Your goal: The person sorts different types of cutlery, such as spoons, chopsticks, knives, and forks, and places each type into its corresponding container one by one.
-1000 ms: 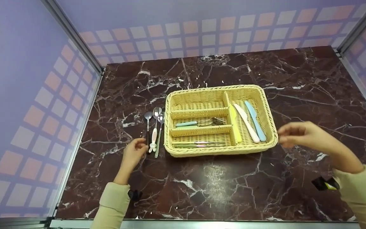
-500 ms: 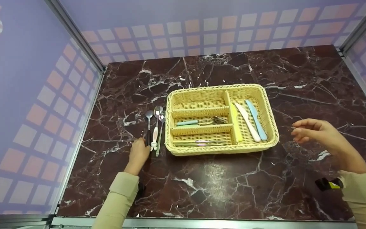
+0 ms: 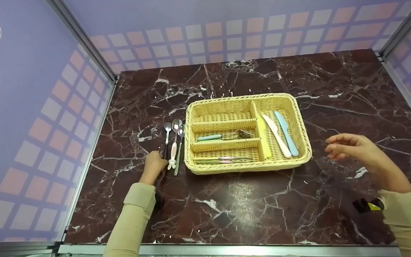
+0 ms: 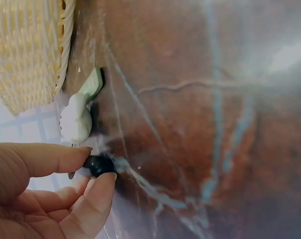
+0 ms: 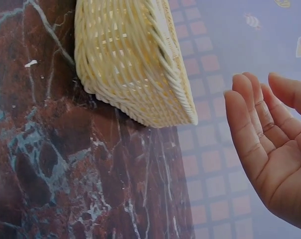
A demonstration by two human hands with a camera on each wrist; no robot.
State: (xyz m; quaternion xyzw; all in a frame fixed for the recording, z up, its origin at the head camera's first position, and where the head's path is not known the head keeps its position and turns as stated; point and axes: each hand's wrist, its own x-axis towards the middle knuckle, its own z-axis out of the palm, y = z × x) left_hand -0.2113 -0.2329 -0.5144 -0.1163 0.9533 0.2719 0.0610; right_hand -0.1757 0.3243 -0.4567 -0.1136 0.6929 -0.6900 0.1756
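Observation:
My left hand [image 3: 154,165] pinches the dark handle end [image 4: 101,166] of a black-handled spoon [image 3: 167,127] between thumb and fingers. The spoon lies at the left of a row of three. Beside it is a spoon with a white rabbit handle [image 3: 173,153], its rabbit end [image 4: 75,119] close to my fingers in the left wrist view. A spoon with a pale green handle [image 3: 178,153] lies nearest the wicker basket [image 3: 248,169]. My right hand [image 3: 357,151] hovers right of the basket, fingers loosely bent, holding nothing; the right wrist view shows its bare palm.
The basket's right compartment holds a yellow knife [image 3: 265,144], a white knife [image 3: 279,139] and a blue knife [image 3: 287,135]. Blue- and green-handled utensils [image 3: 209,137] lie in the middle left compartment, and slim utensils [image 3: 223,161] in the front one. Patterned panels [image 3: 227,28] border the marble table [image 3: 227,210].
My left hand has moved slightly right onto the black handle and now pinches it. My right hand has drawn away from the basket's edge to the right.

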